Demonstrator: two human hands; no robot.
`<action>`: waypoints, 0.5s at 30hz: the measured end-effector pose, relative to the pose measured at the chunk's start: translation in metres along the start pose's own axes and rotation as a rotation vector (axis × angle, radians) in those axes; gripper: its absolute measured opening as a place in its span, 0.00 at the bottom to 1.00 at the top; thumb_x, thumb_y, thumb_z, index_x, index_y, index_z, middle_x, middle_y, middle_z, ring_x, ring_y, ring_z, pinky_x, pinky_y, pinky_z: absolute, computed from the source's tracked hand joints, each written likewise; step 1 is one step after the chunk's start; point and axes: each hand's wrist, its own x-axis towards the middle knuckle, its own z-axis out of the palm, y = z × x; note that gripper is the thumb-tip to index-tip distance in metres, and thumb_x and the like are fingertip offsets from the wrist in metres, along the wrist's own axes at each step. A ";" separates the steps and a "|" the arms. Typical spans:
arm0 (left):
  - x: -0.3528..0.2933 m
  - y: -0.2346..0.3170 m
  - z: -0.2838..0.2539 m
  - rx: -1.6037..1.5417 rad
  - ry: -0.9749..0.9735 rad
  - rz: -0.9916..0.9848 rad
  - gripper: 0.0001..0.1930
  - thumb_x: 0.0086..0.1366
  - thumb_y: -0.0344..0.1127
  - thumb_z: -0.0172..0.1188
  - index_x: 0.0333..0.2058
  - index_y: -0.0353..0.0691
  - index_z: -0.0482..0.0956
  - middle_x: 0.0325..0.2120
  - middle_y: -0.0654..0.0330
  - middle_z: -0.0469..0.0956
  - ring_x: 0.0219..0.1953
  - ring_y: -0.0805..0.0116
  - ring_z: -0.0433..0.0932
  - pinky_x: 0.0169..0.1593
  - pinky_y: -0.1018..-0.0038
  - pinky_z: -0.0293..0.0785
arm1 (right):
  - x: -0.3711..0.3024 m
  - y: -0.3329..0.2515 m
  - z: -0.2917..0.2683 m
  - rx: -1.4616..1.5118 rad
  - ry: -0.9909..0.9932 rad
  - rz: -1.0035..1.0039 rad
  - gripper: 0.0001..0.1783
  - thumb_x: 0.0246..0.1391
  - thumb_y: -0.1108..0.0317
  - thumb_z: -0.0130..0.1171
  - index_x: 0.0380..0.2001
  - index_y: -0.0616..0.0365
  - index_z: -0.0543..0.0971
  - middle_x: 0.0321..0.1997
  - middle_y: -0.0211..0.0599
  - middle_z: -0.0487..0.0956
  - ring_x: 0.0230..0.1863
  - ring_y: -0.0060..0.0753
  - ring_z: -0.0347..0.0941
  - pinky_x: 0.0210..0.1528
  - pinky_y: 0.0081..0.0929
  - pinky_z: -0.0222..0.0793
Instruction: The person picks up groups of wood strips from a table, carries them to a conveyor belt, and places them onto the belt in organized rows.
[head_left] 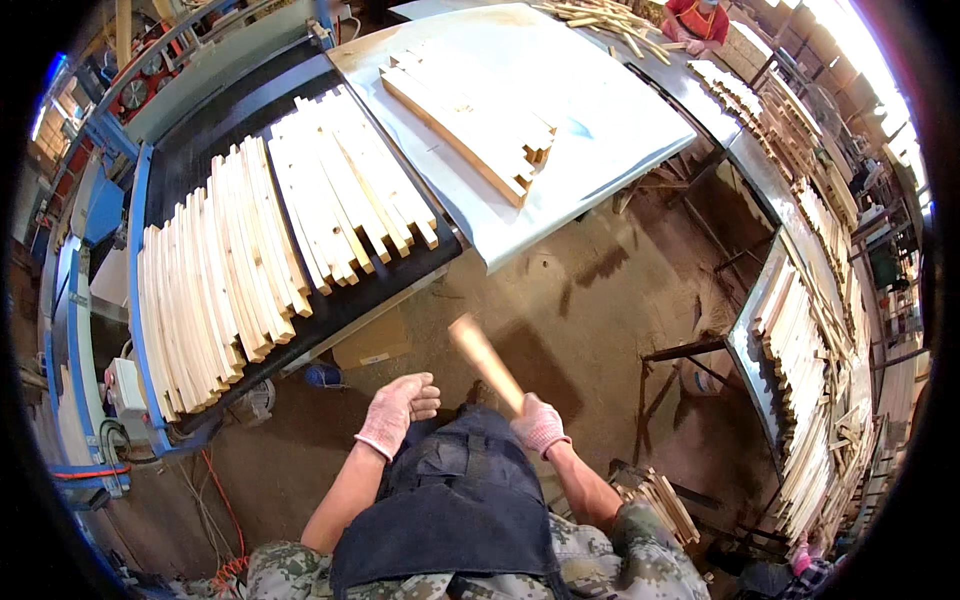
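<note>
My right hand point(538, 422), in a pale knitted glove, grips one end of a short wooden strip point(484, 358) that points up and to the left, its far end blurred. Beside it, in front of the dark apron point(455, 500), my gloved left hand point(400, 412) holds nothing; its fingers are loosely bent and not closed on anything. Many wooden strips point(215, 275) lie side by side on the black conveyor belt point(180, 185) at the left, with another group of strips point(335, 190) beyond a gap. A stack of strips point(450, 130) rests on the pale blue table point(600, 110) ahead.
Long benches on the right carry piles of strips point(800, 350). A loose bundle of strips point(660, 505) sits low near my right elbow. Another person point(697, 25) in red stands at the far table; a gloved hand point(802, 556) shows at the lower right. Cables point(225, 490) hang at the lower left.
</note>
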 end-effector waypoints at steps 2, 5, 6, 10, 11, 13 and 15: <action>0.008 -0.005 -0.010 -0.057 0.068 -0.028 0.19 0.77 0.41 0.57 0.56 0.32 0.79 0.39 0.53 0.85 0.39 0.62 0.87 0.45 0.66 0.86 | -0.008 0.005 -0.009 0.379 0.292 0.062 0.18 0.52 0.65 0.61 0.43 0.65 0.75 0.34 0.63 0.83 0.40 0.60 0.85 0.44 0.47 0.80; 0.006 -0.021 -0.016 -0.041 0.069 -0.074 0.19 0.76 0.41 0.58 0.56 0.32 0.79 0.40 0.53 0.85 0.39 0.62 0.87 0.44 0.66 0.86 | -0.027 -0.009 -0.059 0.709 0.526 -0.185 0.21 0.54 0.67 0.66 0.49 0.62 0.76 0.36 0.61 0.84 0.42 0.62 0.85 0.42 0.43 0.81; 0.006 -0.024 -0.014 0.001 0.068 -0.090 0.19 0.76 0.41 0.58 0.56 0.32 0.79 0.41 0.53 0.85 0.39 0.62 0.87 0.45 0.66 0.86 | -0.030 -0.013 -0.069 0.860 0.588 -0.302 0.20 0.54 0.69 0.67 0.49 0.63 0.76 0.34 0.60 0.83 0.41 0.61 0.86 0.40 0.42 0.80; 0.017 -0.022 0.001 0.037 0.034 -0.156 0.19 0.75 0.40 0.59 0.56 0.32 0.78 0.41 0.52 0.85 0.40 0.62 0.87 0.44 0.66 0.86 | 0.028 -0.018 -0.048 0.331 0.282 -0.113 0.17 0.50 0.64 0.62 0.41 0.64 0.75 0.37 0.72 0.80 0.46 0.77 0.78 0.49 0.59 0.75; 0.014 -0.024 0.006 0.058 0.055 -0.166 0.20 0.76 0.40 0.59 0.57 0.31 0.78 0.40 0.53 0.85 0.39 0.62 0.87 0.45 0.67 0.86 | 0.029 -0.011 -0.047 0.303 0.306 -0.095 0.17 0.51 0.65 0.62 0.41 0.64 0.74 0.36 0.71 0.81 0.45 0.74 0.79 0.47 0.57 0.76; 0.005 -0.022 0.011 0.030 0.029 -0.103 0.20 0.76 0.40 0.58 0.58 0.31 0.77 0.41 0.52 0.85 0.40 0.62 0.86 0.45 0.66 0.85 | 0.005 -0.019 -0.070 0.368 0.321 -0.106 0.17 0.52 0.65 0.61 0.42 0.63 0.74 0.33 0.67 0.82 0.41 0.70 0.82 0.43 0.55 0.78; 0.011 -0.017 0.017 0.060 0.063 -0.134 0.20 0.76 0.40 0.58 0.58 0.31 0.78 0.42 0.52 0.85 0.40 0.61 0.86 0.46 0.67 0.85 | 0.000 -0.018 -0.092 0.493 0.460 -0.156 0.17 0.54 0.65 0.61 0.45 0.63 0.75 0.30 0.62 0.82 0.38 0.64 0.84 0.40 0.51 0.80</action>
